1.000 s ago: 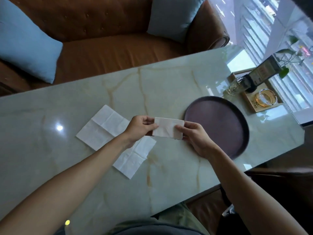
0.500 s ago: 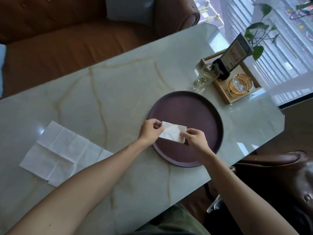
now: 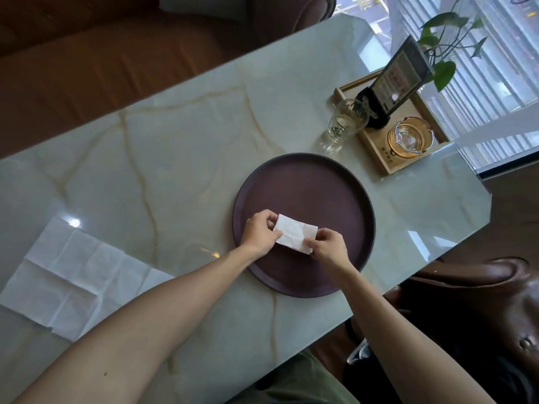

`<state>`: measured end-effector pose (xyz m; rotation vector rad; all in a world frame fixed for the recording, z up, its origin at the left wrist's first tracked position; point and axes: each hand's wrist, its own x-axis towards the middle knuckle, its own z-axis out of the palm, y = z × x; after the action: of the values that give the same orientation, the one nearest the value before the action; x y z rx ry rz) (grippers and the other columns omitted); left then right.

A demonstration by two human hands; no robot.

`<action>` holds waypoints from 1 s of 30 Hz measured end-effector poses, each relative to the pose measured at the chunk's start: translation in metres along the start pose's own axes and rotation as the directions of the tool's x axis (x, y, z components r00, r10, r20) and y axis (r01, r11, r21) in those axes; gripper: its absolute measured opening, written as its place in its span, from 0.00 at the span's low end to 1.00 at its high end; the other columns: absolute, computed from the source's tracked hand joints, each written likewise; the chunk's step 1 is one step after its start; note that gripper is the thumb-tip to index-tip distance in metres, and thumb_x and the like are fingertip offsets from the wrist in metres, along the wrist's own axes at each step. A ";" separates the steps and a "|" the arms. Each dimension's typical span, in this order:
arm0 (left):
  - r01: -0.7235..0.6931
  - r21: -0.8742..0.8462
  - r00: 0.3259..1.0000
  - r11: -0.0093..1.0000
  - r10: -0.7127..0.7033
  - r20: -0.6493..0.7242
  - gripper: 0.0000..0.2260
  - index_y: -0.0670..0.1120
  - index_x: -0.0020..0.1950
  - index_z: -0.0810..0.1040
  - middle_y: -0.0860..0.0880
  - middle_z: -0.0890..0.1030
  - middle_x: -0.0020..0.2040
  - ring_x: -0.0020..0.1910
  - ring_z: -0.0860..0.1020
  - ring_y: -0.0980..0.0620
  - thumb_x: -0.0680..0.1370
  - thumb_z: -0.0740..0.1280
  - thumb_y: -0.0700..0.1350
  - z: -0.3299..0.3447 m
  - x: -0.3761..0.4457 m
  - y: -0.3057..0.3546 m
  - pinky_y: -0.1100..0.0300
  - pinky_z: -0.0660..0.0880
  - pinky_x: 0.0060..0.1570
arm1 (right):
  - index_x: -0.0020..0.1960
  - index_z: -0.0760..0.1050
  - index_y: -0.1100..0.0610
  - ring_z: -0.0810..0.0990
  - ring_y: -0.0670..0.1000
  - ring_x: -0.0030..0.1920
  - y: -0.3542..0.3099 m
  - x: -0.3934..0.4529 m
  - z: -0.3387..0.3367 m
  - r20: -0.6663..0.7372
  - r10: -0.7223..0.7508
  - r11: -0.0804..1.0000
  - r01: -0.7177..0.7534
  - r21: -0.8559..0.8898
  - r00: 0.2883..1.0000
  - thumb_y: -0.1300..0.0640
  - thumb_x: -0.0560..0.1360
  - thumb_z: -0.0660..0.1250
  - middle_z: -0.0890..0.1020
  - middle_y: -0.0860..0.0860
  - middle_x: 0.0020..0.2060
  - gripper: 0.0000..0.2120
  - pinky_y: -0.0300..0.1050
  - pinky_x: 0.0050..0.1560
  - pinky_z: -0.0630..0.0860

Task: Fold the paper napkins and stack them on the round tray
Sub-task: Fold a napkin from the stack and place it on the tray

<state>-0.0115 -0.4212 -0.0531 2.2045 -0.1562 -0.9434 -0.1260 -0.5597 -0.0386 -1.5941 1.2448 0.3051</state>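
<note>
This looks like a café or a lounge, not a workshop. The bench (image 3: 180,147) has a polished marble-like top with golden veins. Behind it stands a brown leather sofa (image 3: 102,62) with a cushion (image 3: 204,5), and a leather chair (image 3: 481,293) is at the right. A wooden tray (image 3: 376,158) carries a sign stand (image 3: 399,74) and a glass ashtray (image 3: 409,137); a drinking glass (image 3: 344,123) is just beside it. A plant (image 3: 443,68) hangs before a window with blinds (image 3: 495,83).

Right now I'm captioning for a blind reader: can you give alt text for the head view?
Both hands, left and right, pinch a folded napkin over the near part of a round tray on a marble table. Unfolded napkins lie at the left; a glass and a wooden tray sit beyond the round tray.
</note>
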 end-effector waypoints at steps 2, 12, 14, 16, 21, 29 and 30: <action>0.006 0.030 1.000 1.000 -0.005 -0.012 0.10 0.45 0.51 0.82 0.52 0.82 0.39 0.43 0.82 0.49 0.71 0.75 0.38 0.002 0.000 -0.002 0.62 0.74 0.44 | 0.43 0.80 0.56 0.83 0.53 0.39 0.003 0.001 0.002 -0.022 -0.004 0.996 0.002 -0.091 1.000 0.60 0.71 0.71 0.85 0.52 0.39 0.01 0.54 0.43 0.81; 0.004 0.106 0.999 0.994 0.002 -0.052 0.09 0.46 0.49 0.77 0.54 0.79 0.36 0.40 0.80 0.49 0.73 0.75 0.43 0.000 0.001 -0.006 0.60 0.70 0.41 | 0.53 0.72 0.55 0.80 0.55 0.48 0.004 -0.007 0.009 -0.137 -0.012 0.963 -0.025 -0.267 0.990 0.55 0.75 0.66 0.81 0.50 0.47 0.08 0.47 0.44 0.73; -0.004 0.123 0.999 0.992 0.011 -0.052 0.10 0.46 0.48 0.76 0.53 0.79 0.37 0.40 0.79 0.49 0.73 0.76 0.45 -0.002 0.003 -0.009 0.60 0.70 0.41 | 0.54 0.71 0.56 0.81 0.57 0.48 0.004 -0.009 0.006 -0.148 0.015 0.956 -0.057 -0.288 0.989 0.56 0.74 0.67 0.81 0.51 0.47 0.11 0.48 0.45 0.74; -0.021 0.148 0.998 0.989 0.029 -0.050 0.11 0.46 0.48 0.76 0.52 0.80 0.38 0.41 0.80 0.47 0.74 0.76 0.46 -0.003 0.003 -0.011 0.57 0.72 0.42 | 0.54 0.69 0.57 0.80 0.59 0.47 0.004 -0.012 0.003 -0.164 0.034 0.944 -0.086 -0.318 0.986 0.55 0.73 0.69 0.80 0.52 0.46 0.13 0.49 0.45 0.73; -0.060 0.151 0.991 0.987 0.078 -0.113 0.03 0.44 0.47 0.79 0.50 0.80 0.40 0.44 0.81 0.45 0.77 0.71 0.43 -0.008 -0.004 -0.014 0.53 0.77 0.46 | 0.54 0.69 0.58 0.80 0.62 0.51 0.001 -0.021 -0.005 -0.240 0.013 0.902 -0.115 -0.417 0.971 0.56 0.75 0.66 0.76 0.52 0.46 0.11 0.49 0.47 0.72; 0.006 -0.028 0.973 1.000 -0.012 -0.231 0.02 0.49 0.44 0.81 0.51 0.83 0.37 0.39 0.83 0.48 0.76 0.71 0.46 -0.081 -0.032 -0.056 0.57 0.78 0.45 | 0.50 0.77 0.54 0.80 0.52 0.47 -0.035 -0.039 0.028 -0.087 -0.175 0.933 0.137 -0.332 0.981 0.55 0.75 0.67 0.82 0.48 0.47 0.05 0.45 0.44 0.72; 0.020 -0.046 0.968 0.999 -0.031 -0.248 0.02 0.49 0.43 0.81 0.50 0.84 0.36 0.40 0.84 0.47 0.75 0.71 0.46 -0.096 -0.038 -0.066 0.54 0.80 0.45 | 0.48 0.78 0.55 0.80 0.51 0.46 -0.043 -0.043 0.040 -0.049 -0.204 0.921 0.175 -0.349 0.978 0.55 0.74 0.68 0.82 0.47 0.45 0.04 0.43 0.41 0.71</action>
<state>0.0147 -0.3039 -0.0288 2.2664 0.0107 -0.6691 -0.0946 -0.5065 -0.0009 -2.0318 1.1314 0.3475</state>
